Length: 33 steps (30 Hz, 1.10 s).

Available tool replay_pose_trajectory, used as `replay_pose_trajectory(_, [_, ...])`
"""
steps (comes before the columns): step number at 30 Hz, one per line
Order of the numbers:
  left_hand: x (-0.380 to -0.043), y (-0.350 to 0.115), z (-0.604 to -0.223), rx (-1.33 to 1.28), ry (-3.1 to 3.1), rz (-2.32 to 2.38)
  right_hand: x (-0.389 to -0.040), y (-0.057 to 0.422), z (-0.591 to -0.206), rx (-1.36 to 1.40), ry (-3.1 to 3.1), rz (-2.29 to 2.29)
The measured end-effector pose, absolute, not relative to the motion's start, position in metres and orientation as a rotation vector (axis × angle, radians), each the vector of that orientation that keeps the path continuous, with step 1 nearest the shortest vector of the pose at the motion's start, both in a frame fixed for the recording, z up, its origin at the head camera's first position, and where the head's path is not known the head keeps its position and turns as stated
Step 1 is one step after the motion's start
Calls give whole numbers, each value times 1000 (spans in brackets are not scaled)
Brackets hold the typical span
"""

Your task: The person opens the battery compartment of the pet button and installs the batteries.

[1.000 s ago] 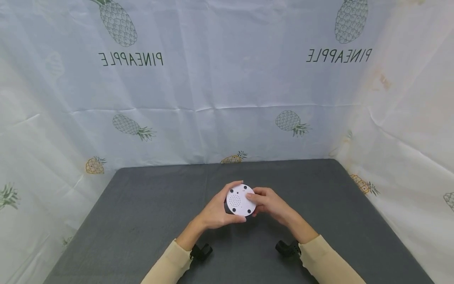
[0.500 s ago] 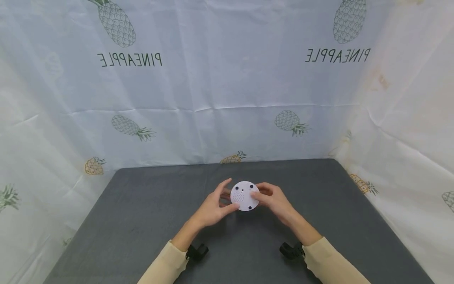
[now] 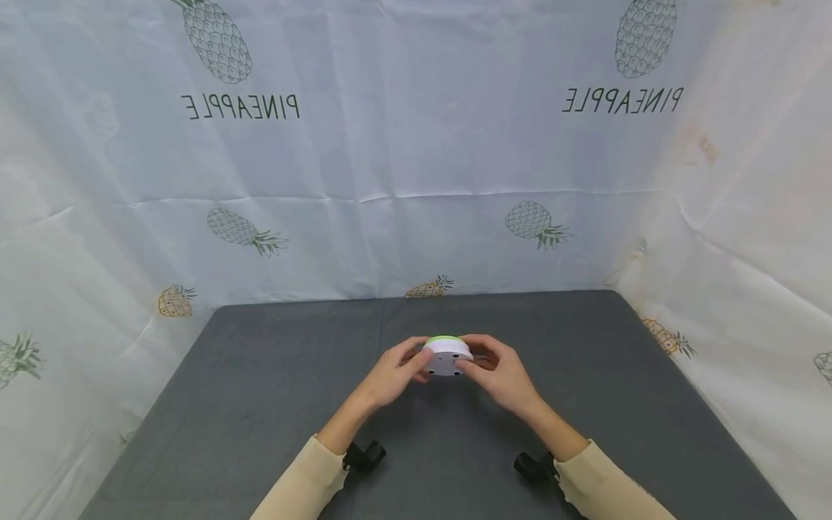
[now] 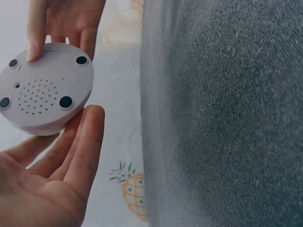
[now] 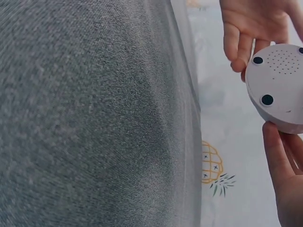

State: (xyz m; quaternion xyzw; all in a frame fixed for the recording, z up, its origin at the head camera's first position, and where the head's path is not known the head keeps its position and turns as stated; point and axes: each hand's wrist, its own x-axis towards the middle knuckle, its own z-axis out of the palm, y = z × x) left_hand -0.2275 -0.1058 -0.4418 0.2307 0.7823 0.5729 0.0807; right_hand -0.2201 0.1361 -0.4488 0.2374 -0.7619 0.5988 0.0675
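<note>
A round white device (image 3: 447,349) with a bright green upper rim is held up above the dark table, tilted so its side and part of its underside show. Its underside (image 4: 52,78) has black round feet and a patch of small holes. My left hand (image 3: 390,375) holds the left edge, thumb in front and fingers behind. On the opposite side, my right hand (image 3: 505,372) grips it, thumb on the underside and fingers round the far side. In the right wrist view, the device (image 5: 279,85) is cut by the frame edge. Its top face is hidden.
The dark grey table (image 3: 292,404) spreads beneath both hands. White cloth (image 3: 403,144) printed with pineapples hangs behind the table and along both sides. A black wrist camera (image 3: 365,456) sits on my left wrist, another black camera (image 3: 534,468) on my right.
The device has tipped from showing its whole underside to showing its side and green rim. My left fingers, spread wide earlier, have drawn closer together at its left edge.
</note>
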Motion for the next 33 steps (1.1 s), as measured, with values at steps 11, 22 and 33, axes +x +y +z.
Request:
replay_pose_trajectory(11, [-228,-103,-446,710,2352,1769,-224,142,-442,706,-2450,1805])
replay_pose_trajectory(22, [-230,-104,-452,855,2397,1716,-225,138,-434,558,-2495,1960])
replay_pose_trajectory(33, [-232,-101,-458,763,2455,1637,-236,138,-447,611,-2629,1924])
